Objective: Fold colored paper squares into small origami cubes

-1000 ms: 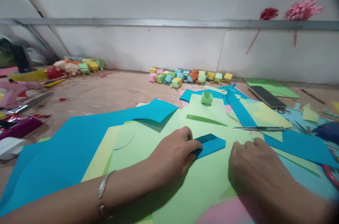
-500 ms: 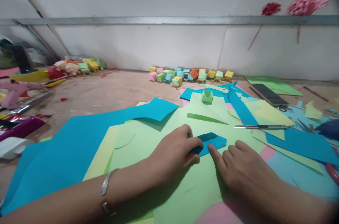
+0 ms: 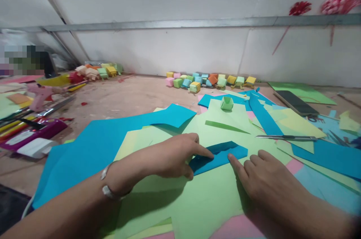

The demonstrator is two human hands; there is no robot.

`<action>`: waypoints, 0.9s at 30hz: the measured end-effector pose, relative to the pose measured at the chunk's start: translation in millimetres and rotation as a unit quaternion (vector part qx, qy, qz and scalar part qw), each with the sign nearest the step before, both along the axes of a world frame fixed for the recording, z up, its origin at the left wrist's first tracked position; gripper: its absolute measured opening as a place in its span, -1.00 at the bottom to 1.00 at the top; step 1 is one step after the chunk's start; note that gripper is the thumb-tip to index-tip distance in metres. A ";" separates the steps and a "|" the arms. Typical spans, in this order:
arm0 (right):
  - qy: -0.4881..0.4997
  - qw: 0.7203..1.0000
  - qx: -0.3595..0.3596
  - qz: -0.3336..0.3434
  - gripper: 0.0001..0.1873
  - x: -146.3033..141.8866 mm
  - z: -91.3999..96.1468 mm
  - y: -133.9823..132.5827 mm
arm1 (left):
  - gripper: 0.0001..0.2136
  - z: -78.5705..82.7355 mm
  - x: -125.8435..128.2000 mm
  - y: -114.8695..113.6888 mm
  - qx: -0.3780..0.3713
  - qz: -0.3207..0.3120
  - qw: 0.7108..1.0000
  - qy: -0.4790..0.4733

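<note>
A small folded blue paper piece lies on a light green sheet in front of me. My left hand, a silver bracelet on its wrist, pinches the blue piece's left end between thumb and forefinger. My right hand rests flat on the green sheet, fingers stretched out, with the index fingertip pressing the blue piece's lower right edge.
Large blue sheets and more coloured paper cover the table. A small green paper cube sits beyond; a row of coloured paper cubes lines the wall. A craft knife and a phone lie right. Pens and tools lie left.
My right hand slid left from the green sheet to the blue piece and set its index finger on it. My left hand shifted its pinch along the piece's left end. The camera turned slightly left.
</note>
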State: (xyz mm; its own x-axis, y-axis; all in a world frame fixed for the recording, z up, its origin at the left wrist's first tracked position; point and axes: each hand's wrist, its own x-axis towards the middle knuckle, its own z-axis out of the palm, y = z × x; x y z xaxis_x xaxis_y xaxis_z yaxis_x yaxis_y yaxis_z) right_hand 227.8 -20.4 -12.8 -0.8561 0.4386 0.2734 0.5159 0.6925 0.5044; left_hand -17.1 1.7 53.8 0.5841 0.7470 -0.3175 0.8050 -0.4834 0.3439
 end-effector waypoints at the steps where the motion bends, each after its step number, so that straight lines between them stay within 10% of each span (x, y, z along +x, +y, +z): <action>1: 0.006 1.000 -0.003 0.001 -0.62 -0.6 0.1 -0.5 | -0.52 -0.1 0.8 -0.5 -0.005 0.007 1.000 -0.021; 7: 0.043 0.999 -0.010 0.017 -0.67 -2.1 1.2 0.5 | -0.80 -22.2 12.4 1.8 0.072 0.101 0.987 -0.101; 14: 0.217 0.969 -0.117 -0.010 -0.89 -3.9 6.5 19.0 | -0.77 -38.3 15.7 2.4 0.108 0.065 0.981 -0.149; 27: 0.216 0.926 -0.283 -0.124 -0.92 1.7 8.1 28.7 | -0.77 -41.7 17.9 1.3 0.127 0.042 0.971 -0.197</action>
